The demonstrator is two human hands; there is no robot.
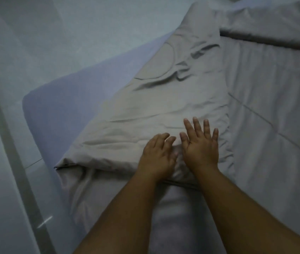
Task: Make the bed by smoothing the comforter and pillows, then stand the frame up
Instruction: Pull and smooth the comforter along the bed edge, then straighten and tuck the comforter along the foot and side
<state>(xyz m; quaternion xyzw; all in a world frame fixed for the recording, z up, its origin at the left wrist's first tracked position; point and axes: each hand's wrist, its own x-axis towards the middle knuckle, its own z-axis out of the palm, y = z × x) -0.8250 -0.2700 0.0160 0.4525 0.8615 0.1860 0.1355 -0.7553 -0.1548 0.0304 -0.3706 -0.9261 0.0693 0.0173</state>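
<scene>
A beige comforter lies wrinkled and folded over along the left side of the bed, its near corner by my hands. My left hand rests flat on its near edge with the fingers slightly bent. Beside it my right hand presses the fabric with spread, straight fingers. To the right lies a pale grey quilted cover with stitched lines. A pillow in light grey sits at the upper right. No frame is in view.
A lilac fitted sheet covers the exposed mattress corner at the left. Past it is a pale tiled floor with a grey strip running along the left side.
</scene>
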